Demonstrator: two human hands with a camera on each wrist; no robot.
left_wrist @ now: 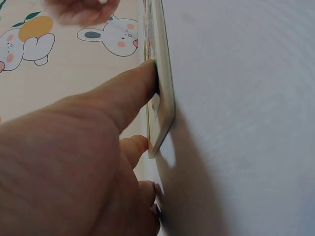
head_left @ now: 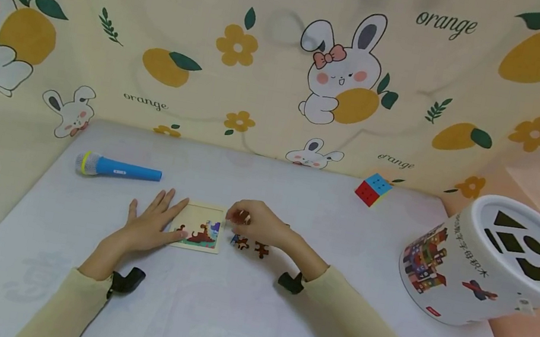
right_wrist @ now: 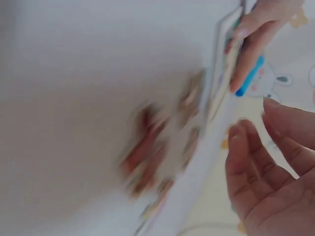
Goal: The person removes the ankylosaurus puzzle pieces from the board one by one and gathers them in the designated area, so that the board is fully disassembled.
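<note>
A small square jigsaw board (head_left: 199, 212) with a pale wooden frame lies on the table, colourful pieces filling its lower part. My left hand (head_left: 145, 229) rests at its left side with fingers spread, the thumb (left_wrist: 140, 81) pressing on the board's face. Just right of the board hovers my right hand (head_left: 262, 224). In the right wrist view its fingers (right_wrist: 238, 157) are loosely bent and apart from the thumb, with nothing between them. Loose jigsaw pieces (head_left: 261, 250) lie below that hand, partly hidden by it in the head view and blurred in the right wrist view.
A blue toy microphone (head_left: 128, 170) lies behind my left hand. Toward the back right sits a small coloured cube (head_left: 373, 190). A large white bucket (head_left: 479, 272) with shape cut-outs in its lid stands at the right edge. Patterned cloth (head_left: 262, 89) hangs behind the table.
</note>
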